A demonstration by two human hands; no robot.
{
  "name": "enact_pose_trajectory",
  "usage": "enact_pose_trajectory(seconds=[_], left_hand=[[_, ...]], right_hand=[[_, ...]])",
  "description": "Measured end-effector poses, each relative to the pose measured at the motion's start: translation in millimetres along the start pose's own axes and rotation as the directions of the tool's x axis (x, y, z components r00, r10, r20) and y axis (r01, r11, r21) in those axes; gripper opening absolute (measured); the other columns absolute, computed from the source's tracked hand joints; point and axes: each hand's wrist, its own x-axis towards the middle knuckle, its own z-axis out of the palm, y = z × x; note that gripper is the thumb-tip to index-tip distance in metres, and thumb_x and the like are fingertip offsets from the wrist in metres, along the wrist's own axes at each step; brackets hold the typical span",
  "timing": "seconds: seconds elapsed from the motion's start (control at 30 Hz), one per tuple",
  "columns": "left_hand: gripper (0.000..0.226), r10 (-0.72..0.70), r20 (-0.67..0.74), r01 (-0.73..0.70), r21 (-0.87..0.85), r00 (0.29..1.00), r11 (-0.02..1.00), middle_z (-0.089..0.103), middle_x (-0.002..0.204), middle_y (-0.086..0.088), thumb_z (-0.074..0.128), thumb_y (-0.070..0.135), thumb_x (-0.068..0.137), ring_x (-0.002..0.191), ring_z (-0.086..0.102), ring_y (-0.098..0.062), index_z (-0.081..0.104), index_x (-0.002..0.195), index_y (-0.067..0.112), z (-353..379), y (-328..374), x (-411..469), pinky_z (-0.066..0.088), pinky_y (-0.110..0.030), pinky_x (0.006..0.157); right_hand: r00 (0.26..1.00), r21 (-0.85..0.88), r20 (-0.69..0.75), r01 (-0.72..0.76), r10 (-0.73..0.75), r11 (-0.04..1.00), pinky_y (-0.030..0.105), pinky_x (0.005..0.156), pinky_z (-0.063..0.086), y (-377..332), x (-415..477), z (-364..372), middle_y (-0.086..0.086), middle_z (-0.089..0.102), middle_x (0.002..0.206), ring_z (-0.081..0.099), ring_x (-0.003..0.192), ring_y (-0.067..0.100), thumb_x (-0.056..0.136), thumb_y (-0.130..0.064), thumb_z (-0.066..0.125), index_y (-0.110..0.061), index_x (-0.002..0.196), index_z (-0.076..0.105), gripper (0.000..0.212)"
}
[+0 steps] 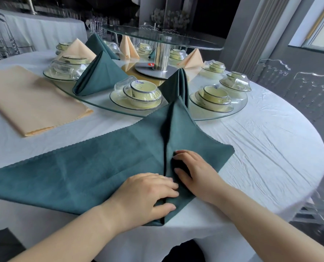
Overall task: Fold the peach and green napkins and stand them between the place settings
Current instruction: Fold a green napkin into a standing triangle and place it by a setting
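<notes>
A large green napkin (93, 167) lies half folded on the white tablecloth in front of me, its right part turned in to a centre crease. My left hand (148, 191) presses flat on the napkin near its lower point. My right hand (191, 171) rests just right of the crease, its fingers curled over the folded flap. A flat folded peach napkin (30, 103) lies at the left. Folded green napkins (100, 74) (178, 86) and peach ones (78, 48) (192, 59) stand between the place settings on the glass ring.
Wrapped bowl-and-plate settings (138, 95) (212, 99) sit around the glass turntable (104, 106). A raised glass lazy Susan (157, 37) on a metal post stands in the middle. Clear chairs (308, 91) line the right side. The round table's edge (308, 182) curves at right.
</notes>
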Motion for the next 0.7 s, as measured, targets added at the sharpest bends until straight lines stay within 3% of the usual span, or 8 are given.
enact_pose_trajectory(seconds=[0.1,0.2,0.3,0.37,0.43,0.5,0.6,0.7], left_hand=[[0.035,0.003,-0.015,-0.003,0.010,1.000,1.000,0.071,0.088,0.019,0.044,0.047,0.070,0.087,0.062,0.005,0.074,0.076,0.031,0.4,0.5,-0.2,0.038,-0.015,0.087],[0.034,-0.002,-0.019,0.002,0.007,1.000,1.000,0.070,0.089,0.020,0.044,0.048,0.070,0.089,0.061,0.006,0.073,0.077,0.032,1.2,-0.7,-1.7,0.038,-0.014,0.088],[0.033,0.005,-0.008,-0.005,0.011,1.000,1.000,0.070,0.090,0.019,0.045,0.048,0.070,0.089,0.061,0.005,0.073,0.077,0.031,0.9,-1.0,-2.0,0.039,-0.014,0.086],[0.032,0.011,-0.017,-0.011,0.019,1.000,1.000,0.071,0.091,0.017,0.046,0.047,0.070,0.089,0.061,0.003,0.073,0.076,0.030,-0.2,-1.1,-3.0,0.039,-0.015,0.084],[0.028,0.017,-0.058,-0.017,0.002,0.998,1.000,0.071,0.092,0.012,0.051,0.043,0.071,0.092,0.057,-0.001,0.072,0.076,0.025,-2.5,0.0,-4.1,0.040,-0.016,0.082],[0.023,0.021,-0.150,-0.026,-0.030,0.988,0.999,0.071,0.090,0.006,0.056,0.036,0.074,0.090,0.055,-0.003,0.071,0.076,0.020,-7.3,1.1,-4.7,0.041,-0.017,0.080],[0.018,0.046,-0.243,-0.059,-0.046,0.969,0.997,0.069,0.091,0.006,0.048,0.034,0.090,0.090,0.057,-0.005,0.063,0.086,0.025,-22.1,4.8,-13.9,0.042,-0.017,0.083],[0.026,0.022,-0.188,-0.018,0.026,0.982,1.000,0.067,0.101,0.011,0.034,0.043,0.096,0.100,0.056,-0.003,0.057,0.097,0.030,-45.5,-1.3,-47.1,0.037,-0.016,0.095]], right_hand=[[0.999,-0.084,0.036,0.001,0.002,0.996,0.019,0.097,0.026,19.7,6.3,-4.9,0.015,0.058,0.119,0.053,0.114,0.028,0.083,-0.040,0.033,0.000,0.108,0.058,0.053],[0.981,-0.127,0.028,-0.185,0.190,0.975,0.023,0.102,0.022,59.0,14.5,-19.3,0.009,0.048,0.133,0.041,0.126,0.023,0.094,-0.026,0.043,-0.004,0.121,0.051,0.036],[0.919,-0.214,-0.095,-0.394,0.383,0.894,0.027,0.100,0.022,91.1,14.4,-33.2,0.012,0.046,0.135,0.038,0.126,0.027,0.094,-0.021,0.044,-0.004,0.125,0.046,0.036],[0.881,-0.228,-0.197,-0.467,0.429,0.854,0.028,0.100,0.022,96.1,11.6,-38.5,0.014,0.047,0.133,0.038,0.124,0.032,0.092,-0.017,0.050,-0.003,0.125,0.048,0.036],[0.892,-0.164,-0.337,-0.371,0.302,0.914,0.026,0.092,0.029,81.7,6.9,-40.6,0.017,0.058,0.116,0.050,0.111,0.036,0.086,-0.014,0.056,-0.001,0.110,0.059,0.027],[0.914,-0.077,-0.389,-0.159,0.117,0.984,0.019,0.079,0.034,49.8,-2.1,-42.2,0.012,0.066,0.093,0.059,0.091,0.027,0.080,-0.019,0.056,-0.003,0.089,0.066,0.021],[0.955,-0.029,-0.267,0.127,-0.130,0.992,0.012,0.074,0.041,0.1,-33.9,-35.2,-0.002,0.070,0.083,0.057,0.079,0.009,0.087,-0.030,0.047,-0.012,0.078,0.067,0.028],[0.924,-0.098,-0.190,0.317,-0.330,0.943,0.013,0.088,0.043,-26.2,-64.7,-19.0,-0.008,0.071,0.093,0.060,0.089,0.003,0.095,-0.037,0.038,-0.019,0.087,0.065,0.032]])
